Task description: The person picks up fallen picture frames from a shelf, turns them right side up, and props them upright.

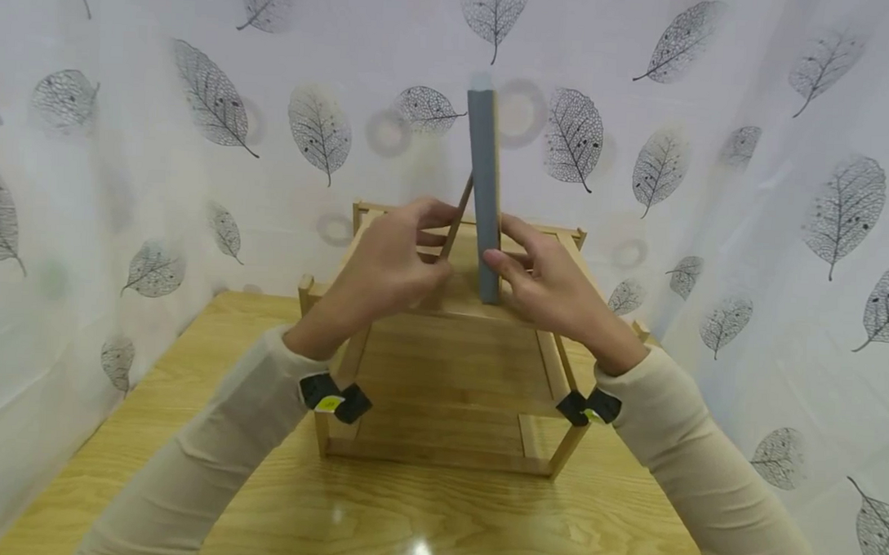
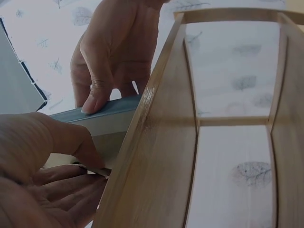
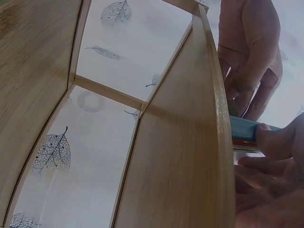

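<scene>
A blue-grey book, its spine towards me, stands nearly upright on the top board of a small wooden shelf. My right hand pinches its lower part, thumb on the spine and fingers along the right side. On the left, my left hand holds a thin brown flat piece that leans against the book's left side. In the left wrist view the left thumb and fingers close on that piece's thin edge. What the piece is, I cannot tell.
The shelf stands on a wood-grain table, with a lower board under its top. Low rails and corner posts rise around the top. A white curtain with leaf prints hangs behind and at both sides.
</scene>
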Motion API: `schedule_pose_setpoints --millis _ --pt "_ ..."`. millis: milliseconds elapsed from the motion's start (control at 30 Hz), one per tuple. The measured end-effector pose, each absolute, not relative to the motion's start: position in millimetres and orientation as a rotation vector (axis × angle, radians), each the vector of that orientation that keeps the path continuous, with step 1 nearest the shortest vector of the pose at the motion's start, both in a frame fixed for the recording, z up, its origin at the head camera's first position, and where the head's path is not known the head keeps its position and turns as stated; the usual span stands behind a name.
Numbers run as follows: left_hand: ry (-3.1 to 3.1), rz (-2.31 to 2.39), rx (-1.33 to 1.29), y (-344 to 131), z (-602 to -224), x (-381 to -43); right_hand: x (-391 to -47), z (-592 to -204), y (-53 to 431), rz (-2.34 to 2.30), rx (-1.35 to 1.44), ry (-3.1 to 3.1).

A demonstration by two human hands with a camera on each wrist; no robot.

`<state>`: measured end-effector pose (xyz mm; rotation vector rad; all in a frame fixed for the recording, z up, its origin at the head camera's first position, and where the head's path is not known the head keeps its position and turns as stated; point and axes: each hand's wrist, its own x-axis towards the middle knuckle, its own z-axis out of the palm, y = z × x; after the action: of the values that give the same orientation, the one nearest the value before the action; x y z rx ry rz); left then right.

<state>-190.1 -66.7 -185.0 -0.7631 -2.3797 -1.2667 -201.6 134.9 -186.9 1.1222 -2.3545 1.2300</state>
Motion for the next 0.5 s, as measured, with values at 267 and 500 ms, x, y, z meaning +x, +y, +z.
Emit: schedule_pose_setpoints --millis 267,500 --pt "-2.392 -1.182 -0.773 -79 -186 -193 -202 -187 135 1.234 1.108 -2.376" --pt "-2.433 -1.157 -0.779 -86 -184 -192 -201 -186 133 1.191 1.083 -2.408"
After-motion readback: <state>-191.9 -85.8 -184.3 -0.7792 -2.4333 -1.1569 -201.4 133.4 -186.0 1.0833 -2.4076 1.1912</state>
